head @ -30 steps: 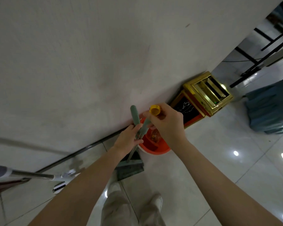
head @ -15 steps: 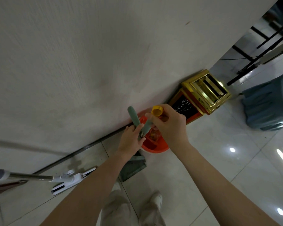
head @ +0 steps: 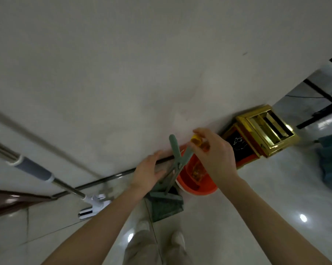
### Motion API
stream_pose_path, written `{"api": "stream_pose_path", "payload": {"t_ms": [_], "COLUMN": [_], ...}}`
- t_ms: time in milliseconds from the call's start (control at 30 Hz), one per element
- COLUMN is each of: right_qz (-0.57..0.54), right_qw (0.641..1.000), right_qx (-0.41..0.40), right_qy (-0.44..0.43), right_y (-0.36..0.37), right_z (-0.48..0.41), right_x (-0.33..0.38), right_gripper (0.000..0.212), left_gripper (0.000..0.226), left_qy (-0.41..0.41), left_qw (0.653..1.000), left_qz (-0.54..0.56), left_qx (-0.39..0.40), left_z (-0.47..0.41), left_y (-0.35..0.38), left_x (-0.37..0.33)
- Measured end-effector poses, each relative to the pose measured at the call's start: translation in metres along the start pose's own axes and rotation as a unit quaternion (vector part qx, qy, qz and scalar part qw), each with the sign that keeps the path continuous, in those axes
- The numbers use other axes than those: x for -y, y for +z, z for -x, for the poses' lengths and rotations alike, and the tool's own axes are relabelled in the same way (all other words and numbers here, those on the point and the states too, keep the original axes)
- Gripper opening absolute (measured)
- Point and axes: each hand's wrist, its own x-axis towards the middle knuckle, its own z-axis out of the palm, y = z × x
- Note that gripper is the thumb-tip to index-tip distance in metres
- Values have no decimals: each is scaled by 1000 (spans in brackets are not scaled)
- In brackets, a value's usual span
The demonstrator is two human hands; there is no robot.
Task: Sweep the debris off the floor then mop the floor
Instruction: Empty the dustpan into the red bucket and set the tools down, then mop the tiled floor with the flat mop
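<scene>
Looking down at the orange bucket (head: 197, 185), which stands on the floor tight against the base edge of the wall (head: 123, 73).

- Right hand (head: 214, 157): above the bucket, thumb and forefinger pinching a yellow-capped bottle (head: 196, 140), other fingers fanned apart.
- Left hand (head: 147, 174): just left of the bucket, fingers straight and together beside the two green handles (head: 175, 150) (can't tell if they touch, the frame is blurred).
- Handles rise past the bucket's left rim. Green dustpan (head: 166, 206) is on the floor just beside the bucket's near-left side.
- Mop (head: 93, 207): well left of the bucket, white head on the tiles, shaft running up and left.
- Gold bin (head: 266, 131): at the wall, just right of the bucket.
- Bare tile floor (head: 247, 217) lies on the near and right sides of the bucket.
</scene>
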Motion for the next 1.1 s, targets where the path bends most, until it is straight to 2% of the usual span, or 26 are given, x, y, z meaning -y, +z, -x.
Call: {"api": "stream_pose_path", "payload": {"t_ms": [100, 167, 267, 333, 467, 667, 767, 900, 1033, 1100], "right_qz": [49, 53, 13, -4, 6, 87, 126, 195, 263, 310], "right_qw": [991, 972, 943, 920, 844, 720, 653, 579, 487, 454], "right_qx": [-36, -44, -21, 25, 157, 182, 182, 159, 126, 121], "right_qy": [-123, -224, -332, -390, -513, -664, -724, -776, -824, -827], "right_y": [-8, -11, -8, -1, 18, 53, 72, 100, 130, 138], "right_z": [-7, -16, -32, -41, -53, -58, -60, -68, -81, -88], "right_x": [10, 24, 56, 84, 146, 242, 291, 361, 417, 437], "right_gripper": [31, 29, 29, 29, 32, 37, 43, 41, 33, 33], "left_gripper": [61, 56, 53, 53, 51, 53, 62, 70, 73, 72], "left_qy": [-55, -94, -158, -189, -230, -290, -313, -323, -326, -312], "left_qw": [995, 987, 963, 941, 885, 785, 750, 737, 752, 770], "left_qz": [27, 33, 67, 97, 155, 258, 281, 254, 232, 233], "left_qx": [-74, -124, -209, -264, -373, -483, -511, -536, -524, -506], "left_z": [21, 38, 62, 78, 105, 127, 125, 120, 108, 99], "left_y": [-22, -38, -59, -69, -86, -118, -136, -165, -191, -201], "left_x": [8, 7, 3, 0, 1, 22, 46, 78, 112, 128]}}
